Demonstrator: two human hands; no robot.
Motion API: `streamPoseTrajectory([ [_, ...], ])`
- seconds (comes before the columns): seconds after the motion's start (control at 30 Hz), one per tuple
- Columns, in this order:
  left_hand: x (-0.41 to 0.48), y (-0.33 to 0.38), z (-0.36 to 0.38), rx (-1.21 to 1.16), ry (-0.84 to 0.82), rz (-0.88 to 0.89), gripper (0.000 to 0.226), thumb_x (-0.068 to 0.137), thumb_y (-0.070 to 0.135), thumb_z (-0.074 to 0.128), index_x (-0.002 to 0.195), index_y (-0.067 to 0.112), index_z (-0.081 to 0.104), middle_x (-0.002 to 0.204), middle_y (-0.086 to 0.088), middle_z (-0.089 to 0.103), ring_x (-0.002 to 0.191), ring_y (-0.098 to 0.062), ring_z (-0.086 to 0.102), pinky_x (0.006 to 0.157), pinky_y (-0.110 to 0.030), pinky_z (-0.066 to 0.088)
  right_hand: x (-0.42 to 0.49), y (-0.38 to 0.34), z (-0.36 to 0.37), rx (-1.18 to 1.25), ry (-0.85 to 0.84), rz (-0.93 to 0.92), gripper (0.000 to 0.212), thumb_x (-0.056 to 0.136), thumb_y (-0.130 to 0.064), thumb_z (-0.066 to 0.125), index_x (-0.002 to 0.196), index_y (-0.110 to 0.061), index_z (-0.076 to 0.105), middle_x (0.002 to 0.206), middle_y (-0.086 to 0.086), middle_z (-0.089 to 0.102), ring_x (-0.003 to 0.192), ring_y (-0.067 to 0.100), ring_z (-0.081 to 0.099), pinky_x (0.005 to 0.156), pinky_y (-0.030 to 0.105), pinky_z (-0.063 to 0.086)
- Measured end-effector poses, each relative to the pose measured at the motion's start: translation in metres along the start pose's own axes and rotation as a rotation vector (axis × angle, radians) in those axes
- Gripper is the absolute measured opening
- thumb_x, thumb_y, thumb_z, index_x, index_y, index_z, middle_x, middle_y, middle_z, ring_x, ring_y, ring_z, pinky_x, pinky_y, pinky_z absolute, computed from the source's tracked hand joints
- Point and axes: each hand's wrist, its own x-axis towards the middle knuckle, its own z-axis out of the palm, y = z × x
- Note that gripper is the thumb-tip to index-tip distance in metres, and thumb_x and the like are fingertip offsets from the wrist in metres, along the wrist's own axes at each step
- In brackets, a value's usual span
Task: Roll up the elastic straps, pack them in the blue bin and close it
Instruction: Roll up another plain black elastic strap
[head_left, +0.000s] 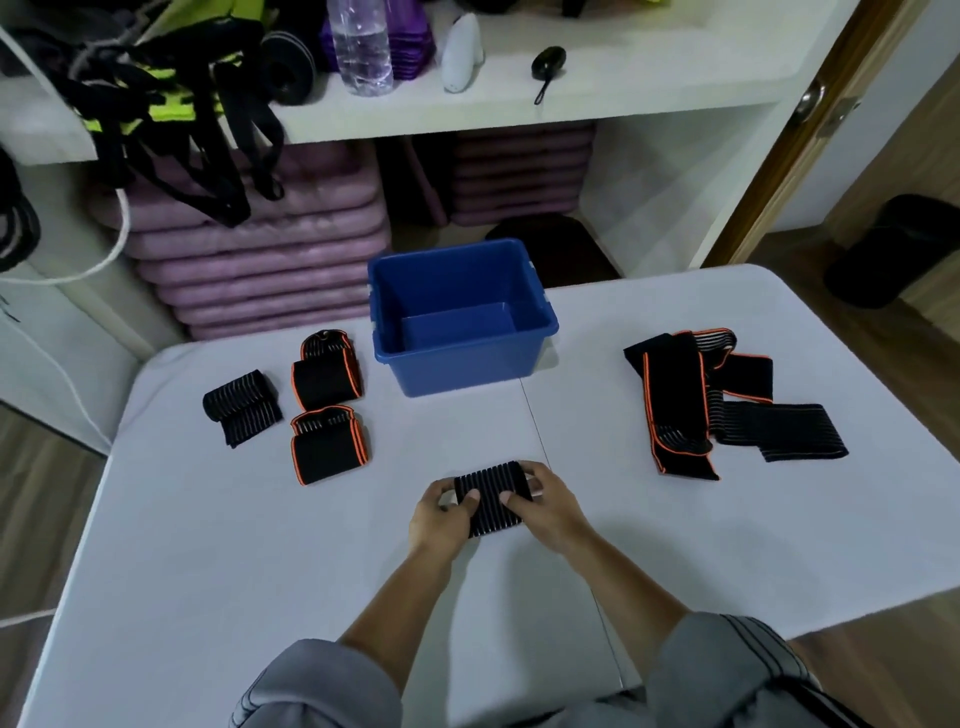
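The strap (492, 496) is a black roll ribbed with pale lines, lying on the table (260, 545) between both sets of fingers. The left hand (441, 512) and right hand (543, 506) grip its ends, thumbs pressed on top, fingers curled behind.

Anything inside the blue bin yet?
No straps show in the blue bin: the far floor and inner walls are bare. Its near wall hides the front strip of floor. The left hand and right hand grip a rolled strap outside it.
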Motion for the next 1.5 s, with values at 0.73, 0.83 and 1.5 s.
streamPoseTrajectory([
  [0.73,-0.011,-0.006,-0.188,-0.313,0.394,0.118,0.022,0.093,0.022,0.055,0.115,0.021,0.057,0.1,-0.013,0.066,0.091,-0.03,0.066,0.082,-0.046,0.055,-0.021,-0.13,0.159,-0.011,-0.29,-0.376,0.053,0.088,-0.02,0.063,0.136,-0.02,0.042,0.119,0.006,0.06,0.106,0.021,0.06,0.093,0.034,0.05],
  [0.83,0.011,-0.006,-0.232,-0.26,0.417,0.134,0.027,0.093,0.026,0.054,0.119,0.022,0.054,0.099,-0.01,0.066,0.088,-0.028,0.065,0.082,-0.046,0.054,-0.011,-0.156,0.206,-0.033,-0.289,-0.375,0.055,0.09,-0.02,0.059,0.14,-0.018,0.037,0.127,0.008,0.057,0.114,0.021,0.056,0.099,0.039,0.047],
  [1.5,0.112,-0.014,-0.296,0.334,0.333,0.273,0.047,0.091,0.021,0.053,0.137,0.018,0.042,0.11,-0.016,0.057,0.099,-0.033,0.058,0.09,-0.04,0.046,0.052,-0.167,0.3,-0.436,-0.044,-0.483,0.053,0.095,-0.018,0.049,0.144,-0.018,0.033,0.125,0.013,0.051,0.112,0.029,0.054,0.088,0.037,0.049],
])
